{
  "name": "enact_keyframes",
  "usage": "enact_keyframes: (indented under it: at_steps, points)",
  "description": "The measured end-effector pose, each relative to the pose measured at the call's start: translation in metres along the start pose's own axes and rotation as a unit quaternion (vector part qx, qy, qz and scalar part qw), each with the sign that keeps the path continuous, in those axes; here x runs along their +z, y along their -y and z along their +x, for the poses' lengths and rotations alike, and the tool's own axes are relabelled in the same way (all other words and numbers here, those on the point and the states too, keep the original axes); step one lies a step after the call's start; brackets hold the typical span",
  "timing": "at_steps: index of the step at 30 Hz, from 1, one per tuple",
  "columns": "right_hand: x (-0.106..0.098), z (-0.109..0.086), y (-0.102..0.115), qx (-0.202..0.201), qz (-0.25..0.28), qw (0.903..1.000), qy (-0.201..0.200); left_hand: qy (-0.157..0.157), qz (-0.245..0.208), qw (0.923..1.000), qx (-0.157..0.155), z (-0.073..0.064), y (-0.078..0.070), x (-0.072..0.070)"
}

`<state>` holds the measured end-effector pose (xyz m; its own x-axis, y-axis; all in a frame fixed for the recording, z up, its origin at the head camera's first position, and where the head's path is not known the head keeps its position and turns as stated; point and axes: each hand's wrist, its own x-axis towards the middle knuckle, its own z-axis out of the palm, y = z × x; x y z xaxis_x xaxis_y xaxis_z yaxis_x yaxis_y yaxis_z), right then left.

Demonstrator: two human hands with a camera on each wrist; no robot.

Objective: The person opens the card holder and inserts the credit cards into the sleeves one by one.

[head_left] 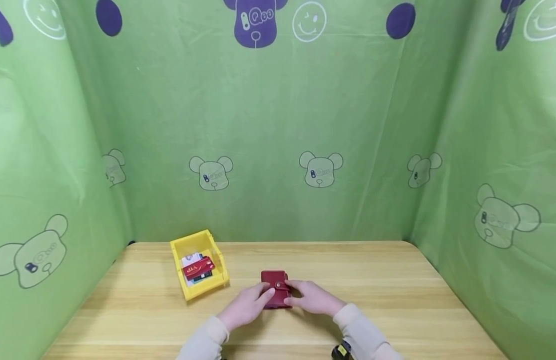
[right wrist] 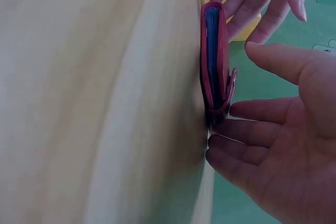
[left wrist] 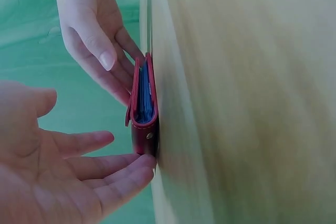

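A red card holder (head_left: pixel 274 296) lies closed on the wooden table, its strap fastened by a round snap across the front. Blue inner sleeves (left wrist: pixel 144 95) show at its edge in both wrist views. My left hand (head_left: pixel 245 304) is at its left side, with fingertips touching the edge and the thumb held off the cover. On the other side, my right hand (head_left: pixel 317 297) has its fingertips against the edge by the strap (right wrist: pixel 231 85). The right thumb stands apart from the cover in the right wrist view. Fingers of both hands are extended and loosely bent.
A yellow bin (head_left: pixel 177 267) stands on the table to the left, holding a red VIP card (head_left: pixel 198 268) and several other cards. Green printed cloth (head_left: pixel 268 115) walls the table at the back and both sides. A black object (head_left: pixel 341 351) shows by the right sleeve.
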<state>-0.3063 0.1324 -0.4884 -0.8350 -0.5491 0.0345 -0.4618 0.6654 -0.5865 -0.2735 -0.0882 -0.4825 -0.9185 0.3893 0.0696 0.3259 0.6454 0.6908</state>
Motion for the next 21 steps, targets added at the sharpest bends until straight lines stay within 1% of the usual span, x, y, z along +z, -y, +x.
enact_keyframes:
  at_steps: [3,6,9,12,14,16,21]
  points:
    - [-0.001,-0.002,0.002,-0.004,0.009,0.9998,-0.015,-0.002,0.0,1.0,0.004,0.0,-0.001,-0.001]
    - [-0.002,-0.001,0.003,-0.001,0.034,0.9983,-0.048,-0.009,0.002,0.9999,0.004,0.001,-0.003,-0.004]
    - [-0.001,0.003,0.005,0.01,0.051,0.9952,-0.083,-0.017,0.012,0.9998,0.001,0.004,-0.006,-0.009]
    - [0.002,0.009,0.007,0.019,0.058,0.9919,-0.111,-0.014,0.033,0.9993,-0.003,0.007,-0.007,-0.012]
    - [0.004,0.013,0.008,0.019,0.051,0.9906,-0.126,-0.004,0.044,0.999,-0.005,0.01,-0.007,-0.014]
    - [0.007,0.018,0.011,0.017,0.032,0.99,-0.136,0.006,0.054,0.9985,-0.006,0.012,-0.007,-0.015]
    - [0.013,0.025,0.017,0.016,-0.039,0.9891,-0.141,0.034,0.083,0.996,0.0,0.016,-0.001,-0.013]
